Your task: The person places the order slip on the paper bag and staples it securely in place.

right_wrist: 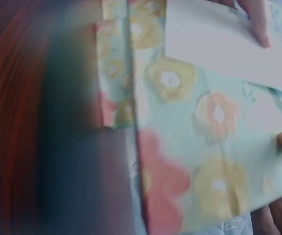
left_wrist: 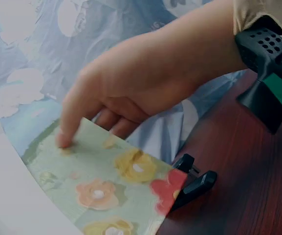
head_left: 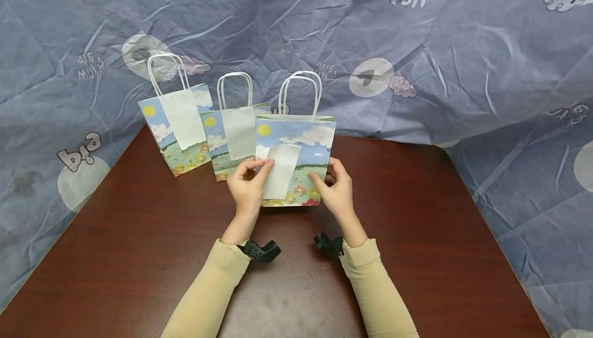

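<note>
Both hands hold a paper gift bag upright, printed with a sun, clouds, meadow and flowers, its white handles standing up. At its left side, my left hand pinches the bag with the thumb lying on a white card. The card leans slightly and covers the lower left of the bag's front. My right hand grips the right edge, thumb on the printed front and fingers behind. In the left wrist view the right hand shows at the edge beside yellow and red flowers.
Two matching bags stand behind to the left: a middle one partly covered by the held bag, and a far-left one. Each has a white card on its front. The brown table meets a blue-grey printed cloth at the back.
</note>
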`<state>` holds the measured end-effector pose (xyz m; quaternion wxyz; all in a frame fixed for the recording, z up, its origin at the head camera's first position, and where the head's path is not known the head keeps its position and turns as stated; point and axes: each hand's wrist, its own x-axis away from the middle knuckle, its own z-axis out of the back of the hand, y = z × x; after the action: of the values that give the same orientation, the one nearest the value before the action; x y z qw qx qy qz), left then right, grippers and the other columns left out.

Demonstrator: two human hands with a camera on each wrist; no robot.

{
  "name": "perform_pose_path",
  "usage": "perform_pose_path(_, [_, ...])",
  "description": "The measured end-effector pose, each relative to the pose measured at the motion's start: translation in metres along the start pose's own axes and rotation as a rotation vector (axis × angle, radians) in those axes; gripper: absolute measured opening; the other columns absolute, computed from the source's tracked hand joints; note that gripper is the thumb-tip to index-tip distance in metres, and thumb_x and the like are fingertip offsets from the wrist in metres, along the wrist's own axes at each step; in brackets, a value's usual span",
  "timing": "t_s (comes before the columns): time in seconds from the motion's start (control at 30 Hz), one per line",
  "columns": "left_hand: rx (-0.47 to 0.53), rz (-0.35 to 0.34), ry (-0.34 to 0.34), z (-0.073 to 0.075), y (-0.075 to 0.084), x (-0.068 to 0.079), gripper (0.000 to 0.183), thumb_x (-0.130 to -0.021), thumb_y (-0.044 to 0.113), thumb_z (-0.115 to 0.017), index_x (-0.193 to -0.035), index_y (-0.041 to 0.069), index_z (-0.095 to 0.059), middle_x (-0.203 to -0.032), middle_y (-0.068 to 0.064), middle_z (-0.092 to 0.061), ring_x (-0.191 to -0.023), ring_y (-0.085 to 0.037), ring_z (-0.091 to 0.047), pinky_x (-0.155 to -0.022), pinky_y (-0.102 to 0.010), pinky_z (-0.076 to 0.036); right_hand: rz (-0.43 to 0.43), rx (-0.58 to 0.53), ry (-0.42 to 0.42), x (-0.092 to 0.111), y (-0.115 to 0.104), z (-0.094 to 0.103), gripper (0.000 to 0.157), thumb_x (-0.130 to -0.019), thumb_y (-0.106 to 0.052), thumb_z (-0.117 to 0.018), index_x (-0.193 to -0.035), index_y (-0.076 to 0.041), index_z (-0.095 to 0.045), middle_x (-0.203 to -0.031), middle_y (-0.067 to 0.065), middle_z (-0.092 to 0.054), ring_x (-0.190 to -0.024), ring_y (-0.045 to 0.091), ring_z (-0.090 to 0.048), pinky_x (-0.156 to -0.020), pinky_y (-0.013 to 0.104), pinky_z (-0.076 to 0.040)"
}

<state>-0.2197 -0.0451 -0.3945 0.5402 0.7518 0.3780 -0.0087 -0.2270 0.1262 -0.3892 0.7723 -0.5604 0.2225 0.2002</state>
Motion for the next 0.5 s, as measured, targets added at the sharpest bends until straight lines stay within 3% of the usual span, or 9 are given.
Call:
perform_pose_path(0.13, [-0.003,-0.02,0.009,-0.001,-0.002,0.001,0.011,-0.07,-0.014,-0.074,-0.074,-0.015,-0.064,-0.074,-0.012,-0.063,-0.071,-0.007,-0.057,-0.057,-0.017,-0.041,-0.015,-0.01,0.052,-0.002,-0.007,-0.006,0.032,-0.081,0.007,-0.068,-0.109,0.013,-0.055,-0.093,0.025,-0.062,-0.071,0.021,-0.058,-0.061,0.026,-0.044])
perform_pose_path(0.3, [-0.021,-0.057,-0.022,0.0,-0.002,0.004,0.019,-0.07,-0.014,-0.074,-0.073,-0.017,-0.056,-0.077,-0.016,-0.059,-0.063,-0.007,-0.05,-0.055,-0.018,-0.036,-0.065,-0.012,0.106,-0.003,0.009,-0.011,0.043,-0.078,-0.009,-0.077,-0.112,0.005,-0.053,-0.1,0.017,-0.06,-0.084,0.024,-0.059,-0.069,0.031,-0.046])
perform_pose_path(0.5, [-0.088,-0.032,-0.125,0.001,0.0,0.009,0.044,-0.074,-0.009,-0.075,-0.102,-0.016,-0.042,-0.085,-0.025,-0.06,-0.066,-0.012,-0.05,-0.058,-0.019,-0.042,-0.074,0.104,0.164,-0.001,0.021,-0.011,0.052,-0.074,-0.028,-0.082,-0.104,-0.003,-0.049,-0.084,0.009,-0.059,-0.066,0.017,-0.05,-0.057,0.03,-0.038])
